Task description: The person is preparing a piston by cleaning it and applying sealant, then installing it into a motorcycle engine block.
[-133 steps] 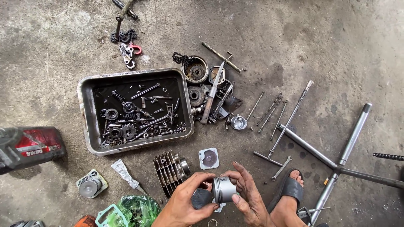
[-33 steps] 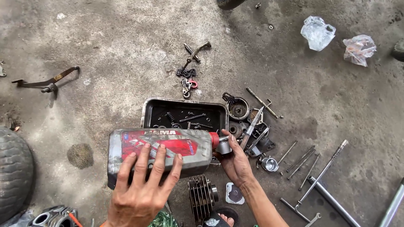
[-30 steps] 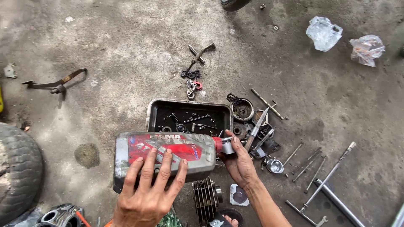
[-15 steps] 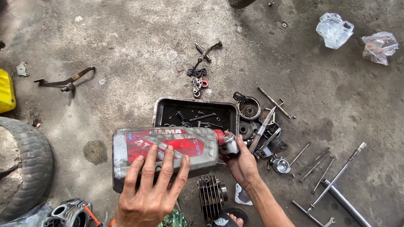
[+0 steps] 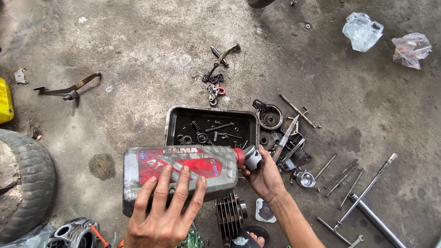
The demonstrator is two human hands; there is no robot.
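Note:
My left hand (image 5: 163,216) grips a grey and red oil bottle (image 5: 179,172), held on its side with the neck pointing right. At the red neck, my right hand (image 5: 265,177) holds a round silver piston (image 5: 252,157) against the bottle's mouth. Both are held above the near edge of a metal tray (image 5: 170,124) filled with small greasy engine parts. A finned engine cylinder (image 5: 229,213) lies on the floor just below the bottle.
Concrete floor. Gears, rods and a screwdriver (image 5: 285,138) lie right of the tray. Long bolts and a T-wrench (image 5: 363,193) are at right. A tyre (image 5: 25,183) is at left, a metal bracket (image 5: 69,89) upper left, two plastic bags (image 5: 363,30) top right.
Earlier both hands held only the piston. Since a second ago the bottle stays tipped at the piston; the view has shifted slightly, the hands hardly moved.

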